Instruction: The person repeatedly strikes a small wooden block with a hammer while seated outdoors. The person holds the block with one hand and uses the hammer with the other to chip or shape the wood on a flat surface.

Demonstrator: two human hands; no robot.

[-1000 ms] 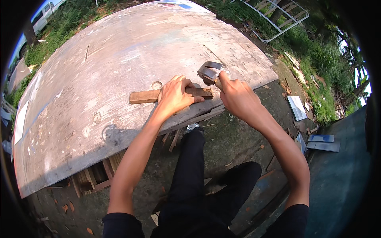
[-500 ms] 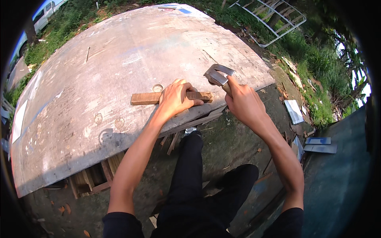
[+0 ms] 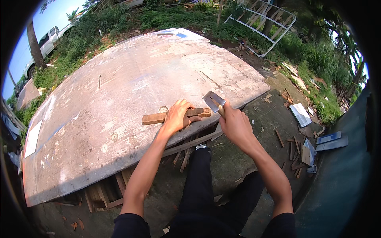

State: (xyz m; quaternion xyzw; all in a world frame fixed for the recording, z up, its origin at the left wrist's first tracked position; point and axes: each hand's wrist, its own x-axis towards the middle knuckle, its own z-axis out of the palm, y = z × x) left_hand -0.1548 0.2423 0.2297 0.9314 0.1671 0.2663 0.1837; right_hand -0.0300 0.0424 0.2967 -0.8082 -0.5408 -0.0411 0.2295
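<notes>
A short brown wooden strip [image 3: 154, 118] lies flat near the front edge of a large worn wooden tabletop [image 3: 131, 93]. My left hand [image 3: 177, 116] wraps over the strip from above and grips it toward its right part. In my right hand [image 3: 237, 127] is a claw hammer [image 3: 213, 101], gripped by its wooden handle close to the head. The steel head is just above and beside the strip's right end; whether they touch I cannot tell. Shadow and fingers hide part of the strip's right half.
A nail-like sliver [image 3: 99, 81] lies on the tabletop at the left, near a white rectangle [image 3: 34, 139]. Wooden pieces [image 3: 104, 195] are stacked beneath the table. Scrap wood [image 3: 295, 152] litters the ground at right. A white metal frame [image 3: 265, 25] stands beyond the far edge.
The hammer has come down closer to the strip's right end, and its head has turned. My left hand keeps its grip on the strip. The whole view has shifted upward, showing more background.
</notes>
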